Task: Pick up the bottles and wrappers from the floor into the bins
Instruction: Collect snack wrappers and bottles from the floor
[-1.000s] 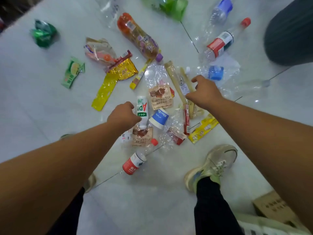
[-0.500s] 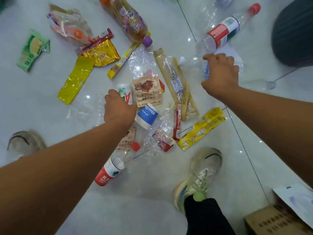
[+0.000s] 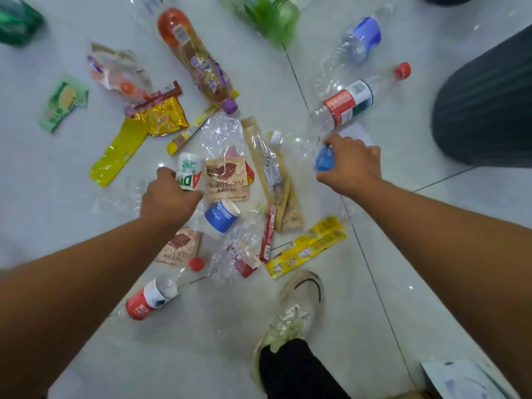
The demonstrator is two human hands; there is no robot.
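The left hand (image 3: 169,197) is closed around a small white bottle with green and red print (image 3: 188,171), which lies on the white floor (image 3: 259,326) in the middle of the scattered wrappers. The right hand (image 3: 352,168) grips a crushed clear bottle with a blue label (image 3: 324,159), just below a red-labelled bottle (image 3: 349,106).
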